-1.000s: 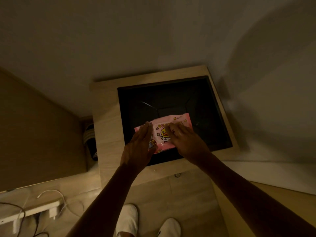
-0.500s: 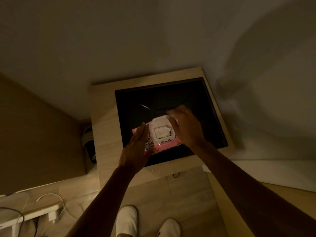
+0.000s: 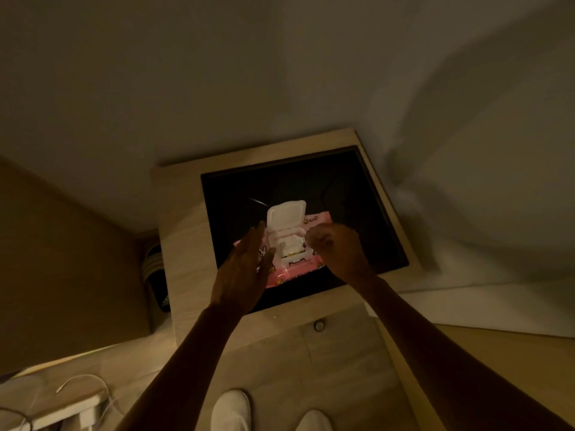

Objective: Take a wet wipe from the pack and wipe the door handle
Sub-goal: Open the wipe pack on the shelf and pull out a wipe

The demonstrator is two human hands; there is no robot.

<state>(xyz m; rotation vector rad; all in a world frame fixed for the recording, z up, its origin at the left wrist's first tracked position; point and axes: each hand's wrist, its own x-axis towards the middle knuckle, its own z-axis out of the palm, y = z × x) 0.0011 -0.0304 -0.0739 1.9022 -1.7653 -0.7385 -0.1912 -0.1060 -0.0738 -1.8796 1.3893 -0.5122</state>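
The pink pack [image 3: 294,270] lies on the dark panel [image 3: 357,213] set into the wooden tabletop [image 3: 183,244], with its lid [image 3: 286,214] up and a wipe [image 3: 291,247] showing. The left hand [image 3: 245,269] steadies the pack with straight fingers. The right hand [image 3: 337,251] curls its fingers beside the opening, and it cannot be told whether they hold the wipe. A sharp pull could lift the light pack or drag out several wipes. A power strip [image 3: 77,409] and its cables lie on the floor near the white slippers [image 3: 230,409], a possible snag. The door handle is out of view.

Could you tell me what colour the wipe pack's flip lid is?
White flip lid, open on the pink wipe pack; head view shows it.
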